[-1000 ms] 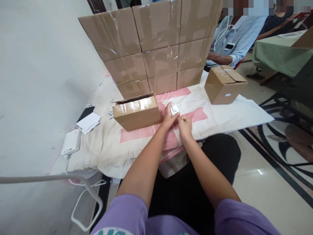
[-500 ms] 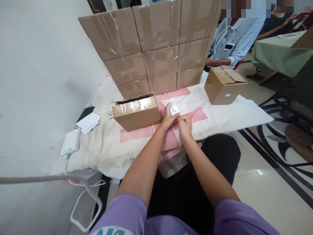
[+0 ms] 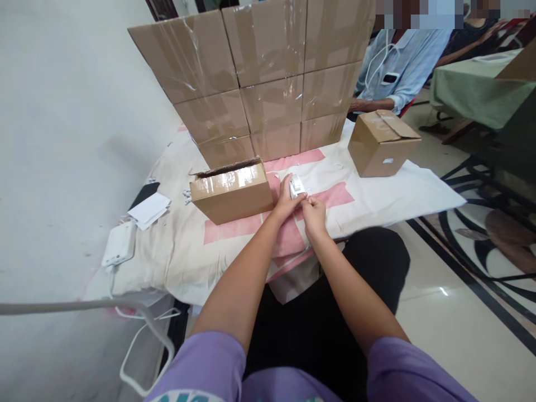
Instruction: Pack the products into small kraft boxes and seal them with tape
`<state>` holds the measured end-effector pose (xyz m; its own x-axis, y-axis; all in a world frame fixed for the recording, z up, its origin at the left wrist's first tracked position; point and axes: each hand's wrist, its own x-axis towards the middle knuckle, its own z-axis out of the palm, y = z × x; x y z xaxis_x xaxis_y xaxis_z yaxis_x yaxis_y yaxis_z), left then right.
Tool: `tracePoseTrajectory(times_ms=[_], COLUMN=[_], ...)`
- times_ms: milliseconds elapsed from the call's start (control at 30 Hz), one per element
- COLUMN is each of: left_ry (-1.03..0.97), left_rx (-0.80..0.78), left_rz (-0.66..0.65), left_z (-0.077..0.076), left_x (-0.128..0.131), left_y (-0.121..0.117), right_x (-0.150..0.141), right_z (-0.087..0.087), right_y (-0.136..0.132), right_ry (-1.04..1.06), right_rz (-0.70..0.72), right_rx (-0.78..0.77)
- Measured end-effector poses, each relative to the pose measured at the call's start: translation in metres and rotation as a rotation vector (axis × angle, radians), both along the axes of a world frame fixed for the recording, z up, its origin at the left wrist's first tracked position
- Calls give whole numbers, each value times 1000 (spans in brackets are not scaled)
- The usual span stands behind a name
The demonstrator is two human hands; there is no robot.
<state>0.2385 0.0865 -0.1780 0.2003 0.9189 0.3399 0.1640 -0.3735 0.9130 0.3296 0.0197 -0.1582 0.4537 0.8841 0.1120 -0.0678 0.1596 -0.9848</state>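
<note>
Pale wall [image 3: 62, 111], then cloth-covered bench [image 3: 180, 245] with a brown box [image 3: 235, 202]. Just right of it, cradling a small white object [image 3: 296, 185] in the left hand [image 3: 285, 201], with fingers curled partly around; pressing the right hand's [image 3: 315, 214] fingers together at its near edge, perhaps on something too small to tell. Seems to have turned that object slightly since half a second ago, suggesting handling under way; otherwise nearly unmoved.

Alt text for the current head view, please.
A person's left hand holds a small white item over a pink-and-white cloth; the right hand, fingers curled, is at its near edge. Taped carton to the left, stacked cartons behind, labelled carton to the right.
</note>
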Motion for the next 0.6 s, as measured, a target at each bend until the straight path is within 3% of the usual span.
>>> tracePoseTrajectory(times_ms=[600], left_ry=[90], left_rx=[13], left_rz=[-59], left_z=[6], left_x=[-5], left_y=[5], right_x=[3], right_z=[-1], right_y=[2], right_ry=[-69], right_rz=[15], right_rx=[-2])
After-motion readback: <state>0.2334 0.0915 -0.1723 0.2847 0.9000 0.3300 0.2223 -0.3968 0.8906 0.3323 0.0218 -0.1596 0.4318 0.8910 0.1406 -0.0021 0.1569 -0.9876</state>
